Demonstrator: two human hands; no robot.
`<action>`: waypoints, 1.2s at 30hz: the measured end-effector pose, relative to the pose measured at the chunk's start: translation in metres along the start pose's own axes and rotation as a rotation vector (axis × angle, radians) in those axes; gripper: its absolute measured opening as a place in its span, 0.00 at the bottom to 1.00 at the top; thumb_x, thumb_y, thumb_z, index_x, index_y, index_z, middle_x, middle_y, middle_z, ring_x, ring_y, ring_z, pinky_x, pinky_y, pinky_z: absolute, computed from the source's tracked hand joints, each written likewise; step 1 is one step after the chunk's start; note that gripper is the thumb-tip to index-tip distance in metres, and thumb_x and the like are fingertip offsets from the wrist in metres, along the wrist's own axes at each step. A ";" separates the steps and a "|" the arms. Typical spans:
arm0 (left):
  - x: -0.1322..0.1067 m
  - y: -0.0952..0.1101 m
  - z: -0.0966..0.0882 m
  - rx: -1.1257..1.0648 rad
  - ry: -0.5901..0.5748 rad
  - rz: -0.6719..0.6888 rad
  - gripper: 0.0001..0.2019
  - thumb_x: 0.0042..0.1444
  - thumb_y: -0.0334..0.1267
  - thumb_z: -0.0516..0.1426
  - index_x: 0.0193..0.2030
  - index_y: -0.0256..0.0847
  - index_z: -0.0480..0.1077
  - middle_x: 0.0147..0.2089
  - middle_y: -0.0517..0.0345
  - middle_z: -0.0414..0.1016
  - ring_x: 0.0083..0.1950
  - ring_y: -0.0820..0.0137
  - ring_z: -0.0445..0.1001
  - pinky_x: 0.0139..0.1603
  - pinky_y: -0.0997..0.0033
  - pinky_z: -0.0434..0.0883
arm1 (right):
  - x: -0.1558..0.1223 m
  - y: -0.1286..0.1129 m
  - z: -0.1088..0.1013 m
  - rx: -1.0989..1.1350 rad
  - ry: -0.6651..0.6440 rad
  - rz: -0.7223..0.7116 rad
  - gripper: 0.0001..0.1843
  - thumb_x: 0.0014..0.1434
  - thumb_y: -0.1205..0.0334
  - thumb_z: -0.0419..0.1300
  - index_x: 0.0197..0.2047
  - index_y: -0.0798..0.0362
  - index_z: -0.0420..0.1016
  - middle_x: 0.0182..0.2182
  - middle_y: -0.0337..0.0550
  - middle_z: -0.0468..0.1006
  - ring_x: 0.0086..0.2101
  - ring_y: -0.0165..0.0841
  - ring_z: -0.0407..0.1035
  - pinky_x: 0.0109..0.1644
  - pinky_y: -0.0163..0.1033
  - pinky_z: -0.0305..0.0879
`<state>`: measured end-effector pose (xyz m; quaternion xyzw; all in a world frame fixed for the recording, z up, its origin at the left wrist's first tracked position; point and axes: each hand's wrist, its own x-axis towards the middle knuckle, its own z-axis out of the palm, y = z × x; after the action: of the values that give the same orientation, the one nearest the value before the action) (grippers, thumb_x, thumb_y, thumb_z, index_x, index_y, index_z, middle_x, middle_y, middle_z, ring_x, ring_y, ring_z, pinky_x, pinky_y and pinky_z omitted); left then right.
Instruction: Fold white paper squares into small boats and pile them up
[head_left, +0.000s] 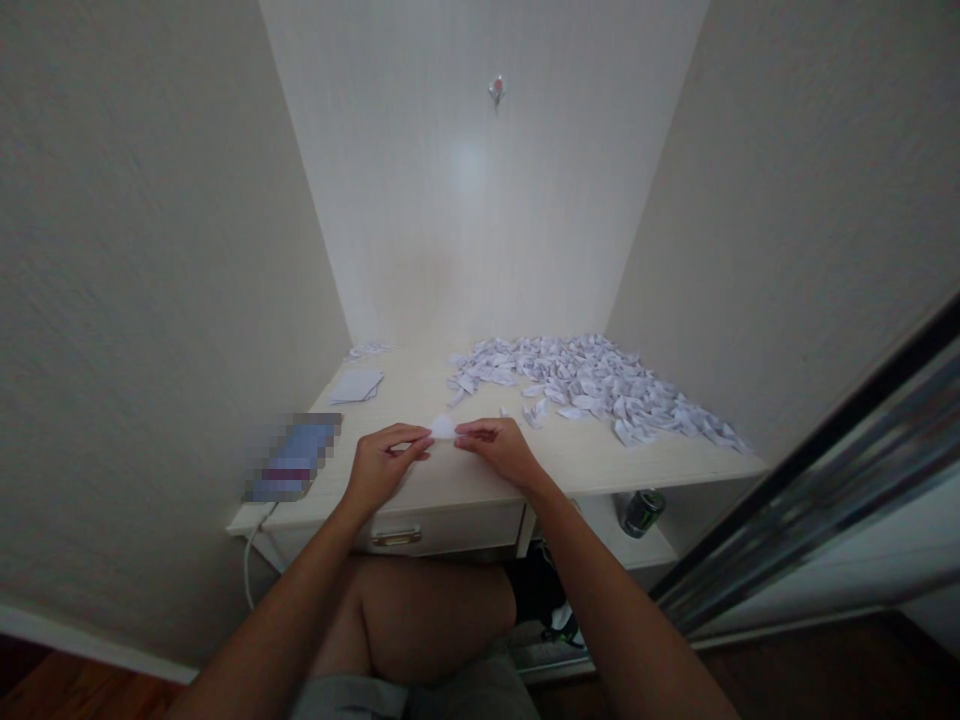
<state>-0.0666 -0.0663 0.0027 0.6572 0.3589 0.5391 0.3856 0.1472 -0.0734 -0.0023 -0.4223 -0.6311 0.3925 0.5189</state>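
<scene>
A small piece of white paper (443,428) is stretched between my two hands, just above the front part of the white desk (420,375). My left hand (382,462) pinches its left end between thumb and fingers. At the right end, my right hand (501,452) grips it the same way. The paper looks folded, though its exact shape is too small to make out. Beyond my right hand spreads a large heap of folded white paper pieces (577,375). A short stack of flat paper sheets (357,386) lies past my left hand.
A blurred-out flat device (296,458) with a white cable (249,560) lies at the desk's left edge. Under the desktop are a drawer handle (397,538) and a dark can (642,513) on a shelf. Walls enclose the desk, and a metal-edged frame (817,460) slants at right.
</scene>
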 end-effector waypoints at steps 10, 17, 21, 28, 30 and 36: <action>0.001 0.003 0.001 -0.130 0.026 -0.124 0.14 0.42 0.44 0.71 0.31 0.36 0.80 0.34 0.51 0.81 0.35 0.62 0.79 0.38 0.57 0.83 | -0.003 -0.003 0.011 0.071 0.051 -0.027 0.09 0.52 0.56 0.67 0.30 0.53 0.80 0.28 0.44 0.83 0.31 0.35 0.77 0.41 0.40 0.72; 0.004 -0.002 0.000 -0.244 0.073 -0.177 0.19 0.38 0.41 0.73 0.35 0.35 0.76 0.31 0.54 0.80 0.33 0.65 0.80 0.37 0.61 0.82 | 0.001 0.000 0.021 0.251 0.088 0.049 0.12 0.48 0.57 0.70 0.30 0.53 0.73 0.24 0.40 0.80 0.27 0.33 0.76 0.35 0.37 0.70; 0.004 -0.003 0.000 -0.220 0.045 -0.186 0.20 0.38 0.42 0.73 0.36 0.35 0.76 0.28 0.55 0.79 0.30 0.66 0.80 0.35 0.62 0.81 | 0.002 0.001 0.023 0.256 0.103 0.061 0.14 0.47 0.57 0.71 0.33 0.53 0.72 0.24 0.40 0.80 0.27 0.34 0.77 0.35 0.38 0.71; 0.005 -0.001 -0.001 -0.183 0.050 -0.213 0.21 0.37 0.45 0.73 0.34 0.34 0.76 0.24 0.55 0.79 0.26 0.65 0.79 0.32 0.64 0.80 | 0.002 0.002 0.024 0.184 0.093 0.054 0.12 0.49 0.58 0.70 0.34 0.54 0.75 0.23 0.41 0.80 0.25 0.33 0.76 0.33 0.37 0.70; 0.005 0.000 -0.001 -0.175 0.039 -0.224 0.21 0.38 0.45 0.73 0.36 0.34 0.76 0.25 0.55 0.79 0.27 0.66 0.79 0.32 0.64 0.80 | 0.003 0.004 0.024 0.156 0.093 0.038 0.11 0.50 0.58 0.68 0.35 0.55 0.77 0.25 0.42 0.81 0.26 0.33 0.76 0.34 0.37 0.70; 0.006 -0.001 -0.001 -0.194 -0.081 -0.279 0.19 0.44 0.49 0.70 0.33 0.33 0.76 0.25 0.55 0.79 0.23 0.70 0.76 0.27 0.68 0.78 | 0.004 0.006 0.026 0.002 0.096 -0.052 0.05 0.57 0.62 0.62 0.32 0.53 0.74 0.24 0.39 0.78 0.25 0.29 0.72 0.30 0.33 0.66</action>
<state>-0.0667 -0.0606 0.0047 0.5821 0.3771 0.4854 0.5323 0.1222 -0.0694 -0.0112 -0.4235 -0.6159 0.3588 0.5591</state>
